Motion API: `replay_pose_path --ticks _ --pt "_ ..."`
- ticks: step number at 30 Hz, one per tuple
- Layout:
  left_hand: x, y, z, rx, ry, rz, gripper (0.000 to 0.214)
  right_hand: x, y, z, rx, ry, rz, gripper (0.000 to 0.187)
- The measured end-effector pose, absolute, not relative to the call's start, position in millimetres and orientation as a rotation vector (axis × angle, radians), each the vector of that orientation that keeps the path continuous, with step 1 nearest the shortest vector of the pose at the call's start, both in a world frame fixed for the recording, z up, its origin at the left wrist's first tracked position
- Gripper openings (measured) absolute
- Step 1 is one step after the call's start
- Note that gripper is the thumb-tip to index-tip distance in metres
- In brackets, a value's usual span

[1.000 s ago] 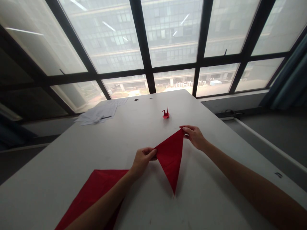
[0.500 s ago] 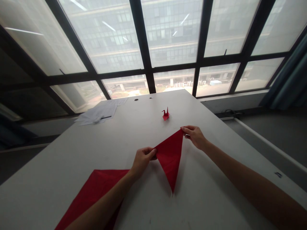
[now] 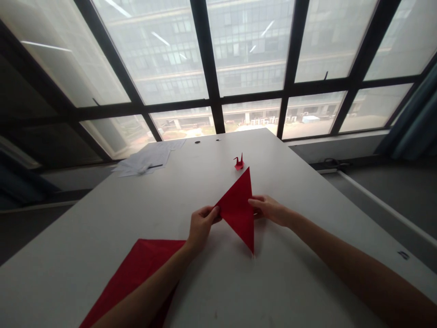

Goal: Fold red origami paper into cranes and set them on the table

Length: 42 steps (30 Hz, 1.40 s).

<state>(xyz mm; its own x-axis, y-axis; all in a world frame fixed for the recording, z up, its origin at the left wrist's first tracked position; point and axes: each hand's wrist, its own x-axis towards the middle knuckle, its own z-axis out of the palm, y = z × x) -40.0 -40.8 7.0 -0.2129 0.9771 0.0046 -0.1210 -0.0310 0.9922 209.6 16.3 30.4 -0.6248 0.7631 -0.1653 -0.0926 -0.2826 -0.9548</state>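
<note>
A red paper folded into a triangle (image 3: 238,209) is held just above the white table (image 3: 205,182) in front of me. My left hand (image 3: 201,224) pinches its left corner. My right hand (image 3: 268,210) grips the middle of its right edge, fingers closed on the sheet. The triangle's top tip points away from me toward a small red paper crane (image 3: 239,162) standing farther back on the table. A larger flat red sheet (image 3: 136,278) lies under my left forearm at the near left.
A loose pile of white papers (image 3: 145,160) lies at the table's far left corner, with two small dark round things (image 3: 197,141) near the far edge. Large dark-framed windows stand behind the table. A small dark mark (image 3: 403,254) sits at the right edge.
The triangle has turned so its long edge stands nearly upright. My right hand slid from the top corner down to the middle of the right edge. My left hand kept its pinch.
</note>
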Motion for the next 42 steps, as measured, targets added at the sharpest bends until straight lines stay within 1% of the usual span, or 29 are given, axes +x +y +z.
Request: replay_pose_path --ticks 3,7,12,16,25,29,34,36,40,42 --pt "-42 -38 3 0.945 1.212 1.530 0.035 198 2 30 -0.895 -1.498 1.956 0.039" --pt "-43 -35 1 0.858 1.176 1.617 0.036 186 -12 30 -0.974 -1.454 1.767 0.034" --pt "-44 -33 2 0.732 1.136 1.685 0.032 181 -22 36 -1.029 -1.583 1.838 0.030" --pt "-48 -30 4 0.640 1.134 1.751 0.033 185 -21 35 -1.005 -1.678 1.816 0.032" --pt "-56 -23 1 0.560 1.134 1.830 0.030 194 -7 27 -1.043 -1.794 1.802 0.024" --pt "-58 -22 -1 0.546 1.139 1.836 0.028 197 -4 28 -1.046 -1.768 1.850 0.027" --pt "-58 -21 0 0.536 1.137 1.848 0.028 195 -4 26 -1.068 -1.702 1.910 0.043" --pt "-57 -21 0 0.534 1.137 1.848 0.028 194 -5 25 -1.071 -1.706 1.900 0.041" --pt "-56 -21 1 0.534 1.147 1.840 0.027 195 -4 28 -1.077 -1.760 1.843 0.030" --pt "-56 -22 1 0.536 1.152 1.837 0.026 198 -1 29 -1.079 -1.752 1.823 0.029"
